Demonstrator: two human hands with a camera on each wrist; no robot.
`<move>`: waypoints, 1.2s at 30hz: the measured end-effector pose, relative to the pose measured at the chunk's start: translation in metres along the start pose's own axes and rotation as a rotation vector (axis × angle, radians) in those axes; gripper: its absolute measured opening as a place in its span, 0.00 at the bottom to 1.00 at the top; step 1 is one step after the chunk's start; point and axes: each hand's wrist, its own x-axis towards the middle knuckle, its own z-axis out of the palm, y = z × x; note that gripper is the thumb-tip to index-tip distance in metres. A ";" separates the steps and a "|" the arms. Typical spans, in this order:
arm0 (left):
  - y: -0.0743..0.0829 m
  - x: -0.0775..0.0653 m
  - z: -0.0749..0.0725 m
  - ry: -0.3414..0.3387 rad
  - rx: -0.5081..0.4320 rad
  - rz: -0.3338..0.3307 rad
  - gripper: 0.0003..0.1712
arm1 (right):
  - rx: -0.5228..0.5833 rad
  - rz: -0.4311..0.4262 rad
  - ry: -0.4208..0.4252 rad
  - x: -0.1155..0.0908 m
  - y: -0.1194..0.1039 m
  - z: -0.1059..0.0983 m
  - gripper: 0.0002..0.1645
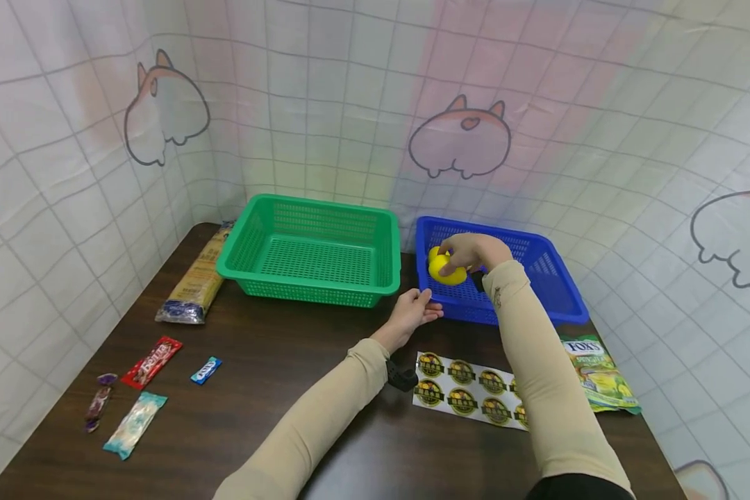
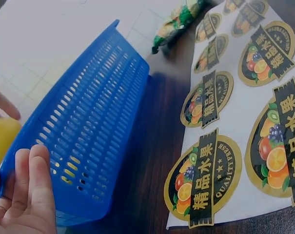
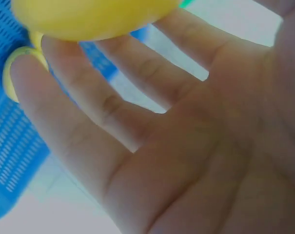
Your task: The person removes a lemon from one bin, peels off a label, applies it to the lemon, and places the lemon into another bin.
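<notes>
The blue basket (image 1: 537, 278) stands at the back right of the table. My left hand (image 1: 407, 316) pinches its near-left rim, with fingers against the outer wall in the left wrist view. Over the left end of the basket, my right hand (image 1: 478, 250) holds a yellow lemon (image 1: 451, 273). Close behind it is another yellow fruit (image 1: 434, 254), partly hidden. In the right wrist view the held lemon (image 3: 93, 17) lies against the fingertips, and a smaller yellow piece (image 3: 11, 75) shows beyond the fingers.
Left of the blue basket stands a green basket (image 1: 309, 295), beside a long noodle-like packet (image 1: 194, 278). Several wrapped snacks, including a red one (image 1: 152, 362), lie at the left. A fruit sticker sheet (image 1: 446, 410) and a green FOX'S bag (image 1: 602, 375) lie at the right.
</notes>
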 end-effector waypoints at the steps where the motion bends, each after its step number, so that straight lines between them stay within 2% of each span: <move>1: 0.000 0.000 0.000 -0.009 -0.012 -0.008 0.13 | -0.003 -0.026 0.023 -0.005 -0.001 0.000 0.39; 4: -0.002 0.001 -0.002 -0.042 -0.065 -0.041 0.13 | -0.039 -0.096 0.122 -0.020 -0.004 0.003 0.38; 9: -0.006 0.000 -0.007 -0.076 -0.108 -0.099 0.21 | -0.023 -0.205 0.273 -0.050 -0.008 0.014 0.35; 15: -0.003 -0.017 -0.020 -0.148 -0.140 -0.148 0.27 | -0.023 -0.325 0.394 -0.076 -0.014 0.044 0.33; 19: 0.001 -0.032 -0.032 -0.263 -0.149 -0.171 0.38 | -0.042 -0.406 0.436 -0.085 -0.017 0.077 0.32; 23: 0.001 -0.042 -0.047 -0.401 -0.126 -0.188 0.45 | -0.044 -0.431 0.455 -0.086 -0.021 0.109 0.30; 26: -0.007 -0.047 -0.059 -0.470 -0.083 -0.192 0.43 | -0.048 -0.464 0.484 -0.084 -0.023 0.129 0.30; 30: -0.021 -0.052 -0.074 -0.482 -0.005 -0.191 0.34 | -0.032 -0.510 0.508 -0.080 -0.027 0.150 0.33; 33: -0.029 -0.055 -0.083 -0.478 0.027 -0.186 0.30 | 0.041 -0.520 0.495 -0.077 -0.028 0.161 0.37; 36: -0.032 -0.058 -0.090 -0.480 0.007 -0.186 0.28 | 0.157 -0.532 0.484 -0.074 -0.024 0.168 0.41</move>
